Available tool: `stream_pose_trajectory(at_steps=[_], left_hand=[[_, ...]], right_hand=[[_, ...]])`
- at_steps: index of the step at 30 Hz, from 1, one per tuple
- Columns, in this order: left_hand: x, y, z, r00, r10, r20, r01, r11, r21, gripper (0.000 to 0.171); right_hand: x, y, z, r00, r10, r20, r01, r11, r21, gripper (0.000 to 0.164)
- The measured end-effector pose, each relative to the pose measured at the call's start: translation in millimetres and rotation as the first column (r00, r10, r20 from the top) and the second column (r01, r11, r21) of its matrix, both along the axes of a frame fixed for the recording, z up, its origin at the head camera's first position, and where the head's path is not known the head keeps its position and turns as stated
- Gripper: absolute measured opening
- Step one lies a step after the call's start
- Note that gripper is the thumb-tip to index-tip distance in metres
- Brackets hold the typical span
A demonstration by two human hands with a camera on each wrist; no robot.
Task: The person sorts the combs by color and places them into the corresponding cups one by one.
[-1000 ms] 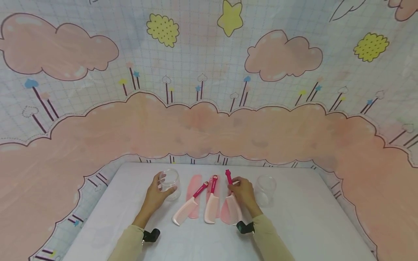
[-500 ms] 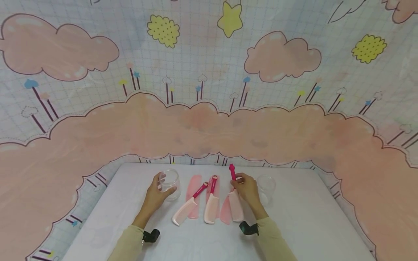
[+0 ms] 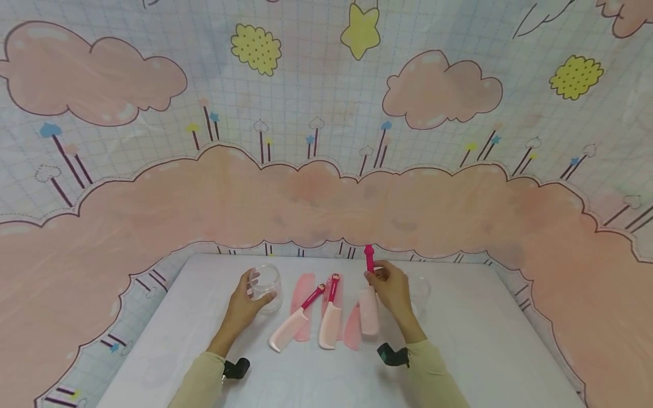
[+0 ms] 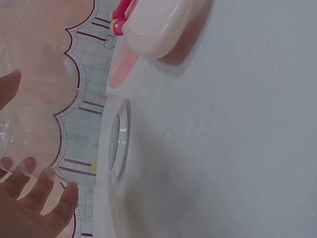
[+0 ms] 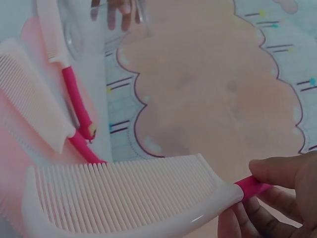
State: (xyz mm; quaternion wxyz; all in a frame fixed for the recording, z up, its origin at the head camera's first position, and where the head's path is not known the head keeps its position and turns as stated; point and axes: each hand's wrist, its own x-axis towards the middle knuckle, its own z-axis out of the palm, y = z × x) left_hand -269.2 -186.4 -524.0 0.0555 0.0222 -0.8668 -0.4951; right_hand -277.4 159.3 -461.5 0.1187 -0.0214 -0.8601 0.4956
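In the head view my left hand [image 3: 244, 303] grips a clear jar [image 3: 273, 282] from its left side, thumb in front. The left wrist view shows the fingers round the jar's wall, close to its thick round base [image 4: 121, 144]. Between thumb and fingertips, my right hand [image 3: 393, 288] pinches the dark pink handle of a pale pink comb [image 3: 369, 315]. This comb hangs handle up; its teeth [image 5: 124, 193] show in the right wrist view. Two similar combs lie to its left, one in the middle [image 3: 330, 327] and one slanted [image 3: 289, 330].
Under the lying combs are flat pink comb-shaped pieces [image 3: 303, 287], and another pink piece [image 3: 352, 333] lies beside the held comb. A second clear jar [image 3: 420, 288] stands behind the right hand. The white table [image 3: 490, 340] ends at a cloud-patterned backdrop [image 3: 306, 204].
My right hand has raised the comb from beside the pink piece and moved it up and slightly right, turning it more upright. The left hand and jar have stayed put.
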Motion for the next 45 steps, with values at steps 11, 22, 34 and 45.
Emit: stream_pose_trajectory(at_steps=[11,22,34,45], left_hand=[[-2.7,-2.7,-2.5,1.0,-0.006,-0.009,0.006,1.0,0.001,0.093],[-2.0,-3.3,-1.5,1.0,-0.01,-0.002,0.01,1.0,0.001,0.093],[-2.7,-1.4,-2.6,1.0,-0.013,-0.02,0.013,1.0,-0.005,0.093],[-0.4,-1.1,-4.4,0.999,-0.018,-0.03,0.018,1.0,-0.002,0.092]], right_hand=[[-0.2,-3.1,19.1,0.998,0.028,-0.064,-0.036,0.991,-0.128,0.031],[1.1,-14.5,26.5,0.993,0.061,-0.102,-0.076,0.986,-0.147,0.03],[-0.6,-24.8,34.7,0.979,0.118,-0.165,-0.154,0.962,-0.227,0.03],[-9.2,-44.0,40.8,0.965,0.121,-0.234,-0.193,0.927,-0.32,0.028]])
